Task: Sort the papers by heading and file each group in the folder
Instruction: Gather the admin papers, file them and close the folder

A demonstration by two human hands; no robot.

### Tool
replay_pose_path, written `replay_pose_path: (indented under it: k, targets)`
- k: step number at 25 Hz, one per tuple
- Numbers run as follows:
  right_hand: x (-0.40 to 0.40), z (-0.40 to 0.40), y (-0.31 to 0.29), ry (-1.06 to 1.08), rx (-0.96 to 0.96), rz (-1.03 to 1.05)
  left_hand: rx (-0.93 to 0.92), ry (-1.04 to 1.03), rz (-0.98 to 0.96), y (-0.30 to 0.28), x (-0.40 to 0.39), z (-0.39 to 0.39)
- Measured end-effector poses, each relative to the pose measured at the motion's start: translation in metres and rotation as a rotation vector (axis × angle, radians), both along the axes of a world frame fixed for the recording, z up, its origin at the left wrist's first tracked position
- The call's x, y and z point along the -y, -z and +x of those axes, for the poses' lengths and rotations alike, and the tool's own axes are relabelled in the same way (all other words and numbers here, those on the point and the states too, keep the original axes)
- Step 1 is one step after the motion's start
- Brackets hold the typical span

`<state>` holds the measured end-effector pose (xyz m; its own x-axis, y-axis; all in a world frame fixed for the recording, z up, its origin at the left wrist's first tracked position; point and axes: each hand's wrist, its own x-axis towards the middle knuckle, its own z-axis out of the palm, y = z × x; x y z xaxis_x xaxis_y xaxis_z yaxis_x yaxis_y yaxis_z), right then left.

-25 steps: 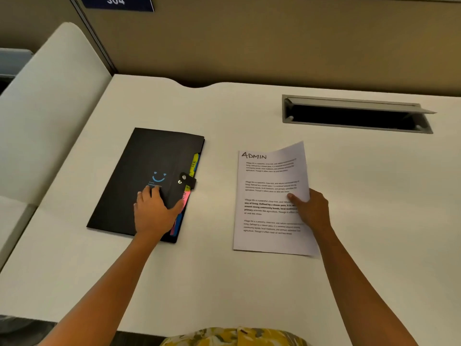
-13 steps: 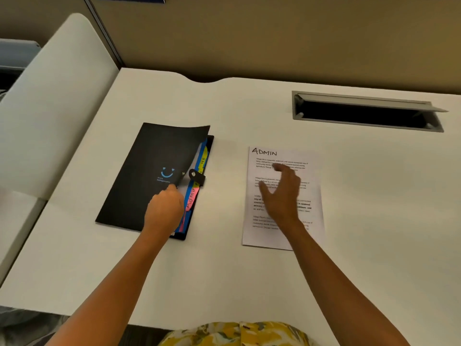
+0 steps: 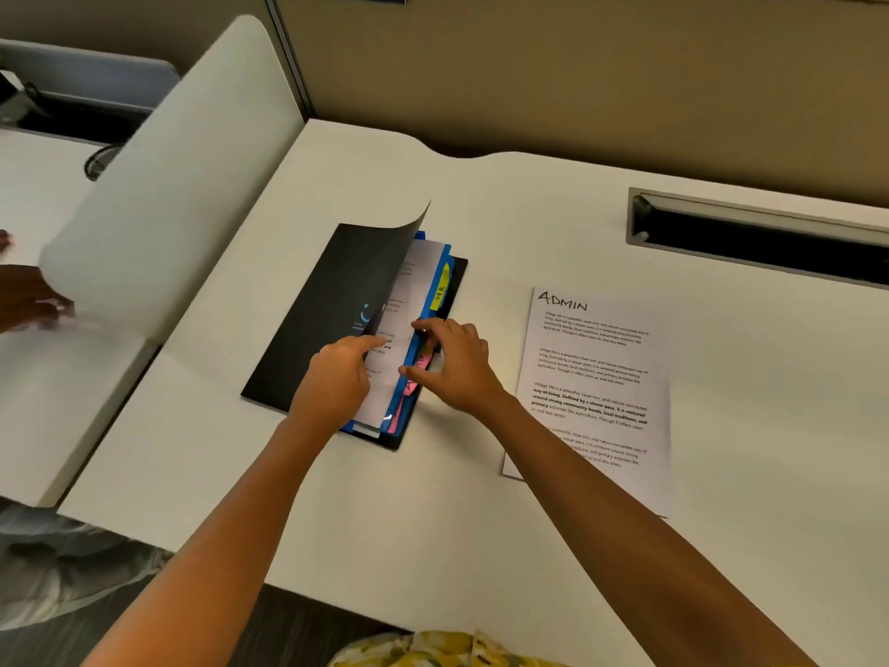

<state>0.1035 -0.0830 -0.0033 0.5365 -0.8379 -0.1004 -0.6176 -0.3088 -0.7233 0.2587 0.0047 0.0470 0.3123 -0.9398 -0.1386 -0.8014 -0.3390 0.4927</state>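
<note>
2 hands at 1 black folder mid-desk: your left hand pinches its cover up, right hand fingers spread narrow on tabs, labels half hidden. 1 ADMIN sheet lies right.

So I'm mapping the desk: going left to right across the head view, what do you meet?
White divider panel → black folder → left hand → right hand → ADMIN paper → cable slot.
</note>
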Motion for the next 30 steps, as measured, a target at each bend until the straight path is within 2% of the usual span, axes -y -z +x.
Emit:
replay_pose_path:
  k: [5,10,14,21,25,30]
  targets:
    - [0.009,-0.007,0.008,0.283,0.069,0.028,-0.022,-0.04,-0.03,-0.015,-0.005,0.004]
    - [0.017,0.001,0.004,0.151,0.028,0.192,0.014,-0.028,0.008,-0.022,-0.006,0.001]
    - [0.011,0.007,-0.005,0.104,0.004,0.112,0.06,-0.027,0.018,-0.021,-0.006,-0.006]
    - [-0.001,0.013,-0.008,-0.072,0.297,0.219,0.091,-0.002,-0.106,-0.02,-0.01,-0.018]
    - [0.002,0.005,-0.01,-0.074,0.163,0.127,0.096,-0.092,-0.099,-0.017,-0.011,-0.014]
    - [0.014,-0.008,-0.001,0.188,0.083,0.08,0.011,-0.094,-0.137,-0.02,-0.014,-0.003]
